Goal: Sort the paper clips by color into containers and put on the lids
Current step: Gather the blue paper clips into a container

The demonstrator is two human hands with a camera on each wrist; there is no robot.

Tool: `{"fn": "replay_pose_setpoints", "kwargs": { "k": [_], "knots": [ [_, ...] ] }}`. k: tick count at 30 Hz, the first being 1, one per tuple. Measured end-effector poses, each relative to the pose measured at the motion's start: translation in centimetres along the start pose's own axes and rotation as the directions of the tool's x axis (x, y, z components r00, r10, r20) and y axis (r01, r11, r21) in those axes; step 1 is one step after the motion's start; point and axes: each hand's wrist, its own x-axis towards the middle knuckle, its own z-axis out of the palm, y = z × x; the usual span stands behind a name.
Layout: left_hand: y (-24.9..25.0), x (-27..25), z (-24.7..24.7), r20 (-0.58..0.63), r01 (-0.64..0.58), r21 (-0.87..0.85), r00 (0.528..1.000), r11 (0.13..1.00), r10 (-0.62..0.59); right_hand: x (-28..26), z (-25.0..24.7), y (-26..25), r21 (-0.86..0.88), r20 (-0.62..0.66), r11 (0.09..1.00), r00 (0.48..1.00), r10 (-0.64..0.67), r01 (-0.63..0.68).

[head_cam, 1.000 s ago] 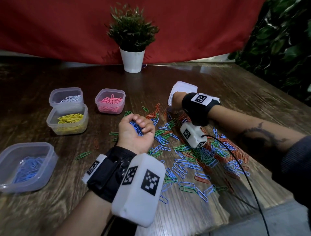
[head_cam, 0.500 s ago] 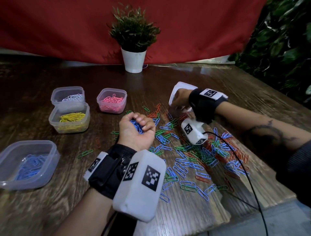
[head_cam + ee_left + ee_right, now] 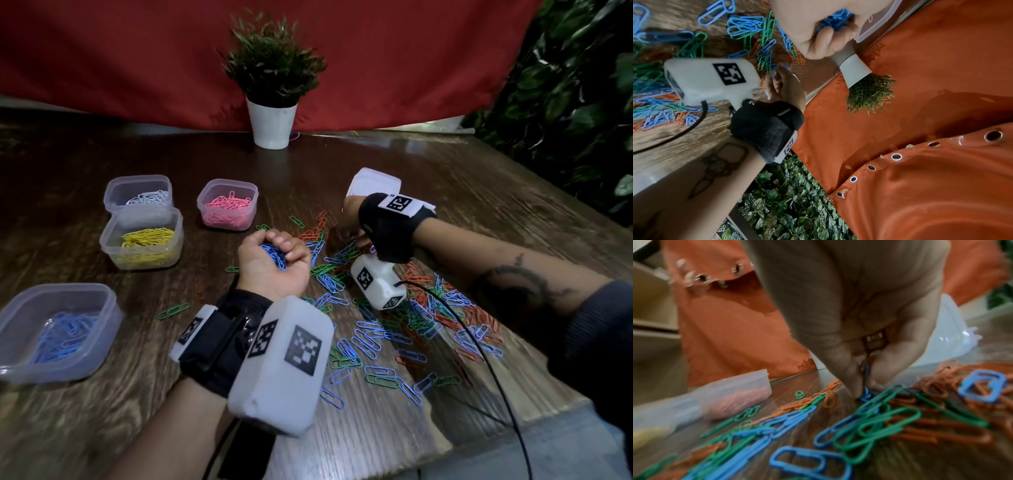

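The left hand [image 3: 274,263] is sitting palm-up at the centre of the head view, fingers curling round a bunch of blue clips [image 3: 273,254]. The left wrist view is showing the same fist at its top edge, with the clips poking out between the fingers [image 3: 826,34].

The right hand [image 3: 351,219] is reaching down into the pile [image 3: 404,318] at centre right of the head view, where the wrist strap is hiding its fingers. Only the right wrist view is showing the grip: thumb and fingertips [image 3: 854,386] are pinching a blue clip [image 3: 866,393] at the wood, amid green, orange and blue ones.

Outward, the pile is spreading over the table [image 3: 445,178] toward the lower right of the head view. A blue box [image 3: 51,329] is sitting at the left edge holding blue clips. Above it, the yellow box [image 3: 142,238] and white box [image 3: 138,190] are touching, and the pink box [image 3: 227,205] is standing apart to their right. A stack of lids [image 3: 375,180] is lying just beyond the right hand. A plant [image 3: 272,85] is standing at top centre before a red cloth [image 3: 137,51]; the left wrist view alone is showing the cloth's eyelets [image 3: 896,156].
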Motion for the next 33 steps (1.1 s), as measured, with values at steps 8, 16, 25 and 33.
{"fn": "replay_pose_setpoints", "kwargs": {
  "k": [8,16,25,33],
  "knots": [
    [0.1,0.2,0.0,-0.009,-0.002,-0.008,1.0,1.0,0.001,-1.1,-0.6,0.1,-0.172,0.077,0.983,0.994,0.083,-0.069],
    [-0.4,0.0,0.4,0.006,-0.038,0.081,0.999,0.996,0.037,-4.0,-2.7,-2.4,0.45,0.129,0.868,0.946,-0.296,0.21],
    [2.1,0.3,0.4,0.009,-0.08,-0.116,0.997,0.99,0.081,-3.3,-2.1,-5.0,0.17,-0.416,0.86,0.826,-0.381,0.482],
    [4.9,0.5,-0.1,0.093,-0.138,-0.074,0.985,0.988,0.144,-0.1,1.2,-1.9,-0.387,0.161,0.828,0.914,-0.373,0.406]
  ]
}}
